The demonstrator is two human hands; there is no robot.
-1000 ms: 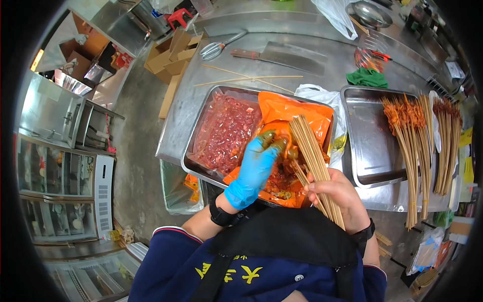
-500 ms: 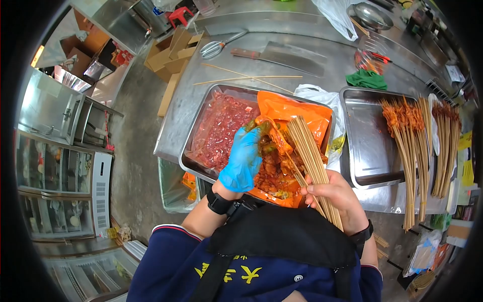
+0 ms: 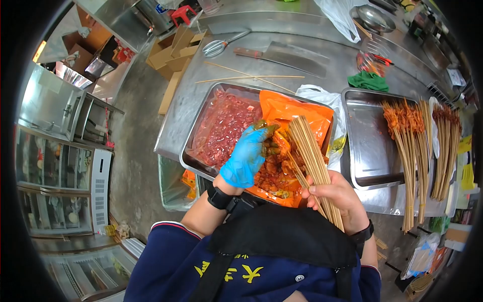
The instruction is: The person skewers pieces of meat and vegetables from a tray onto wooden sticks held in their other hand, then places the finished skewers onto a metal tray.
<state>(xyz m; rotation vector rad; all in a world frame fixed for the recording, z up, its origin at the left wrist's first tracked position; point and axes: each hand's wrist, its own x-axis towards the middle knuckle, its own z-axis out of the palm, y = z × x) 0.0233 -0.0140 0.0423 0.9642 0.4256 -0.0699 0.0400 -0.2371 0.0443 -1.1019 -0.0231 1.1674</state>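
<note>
My left hand [image 3: 245, 157], in a blue glove with sauce-stained fingertips, is closed on a strip of red marinated meat [image 3: 283, 143]. My bare right hand [image 3: 338, 195] grips a thick bundle of bamboo skewers [image 3: 311, 151]. One or two skewers [image 3: 299, 170] stand apart from the bundle at my right thumb and point up into the strip. Beneath both hands, more marinated meat [image 3: 271, 180] lies in an opened orange bag [image 3: 297, 110]. That bag shares a steel tray [image 3: 193, 165] with a clear bag of raw chopped meat [image 3: 226, 123].
To the right, a second steel tray [image 3: 372, 146] carries loaded meat skewers [image 3: 405, 121], with darker ones [image 3: 447, 118] beyond. A cleaver [image 3: 287, 58], whisk-like tool [image 3: 215, 48], two loose skewers [image 3: 251, 77] and green cloth [image 3: 368, 80] lie behind. A lined bin [image 3: 171, 186] stands left.
My left fingers have shifted slightly right and down along the meat strip. My right hand keeps the skewer bundle in nearly the same place.
</note>
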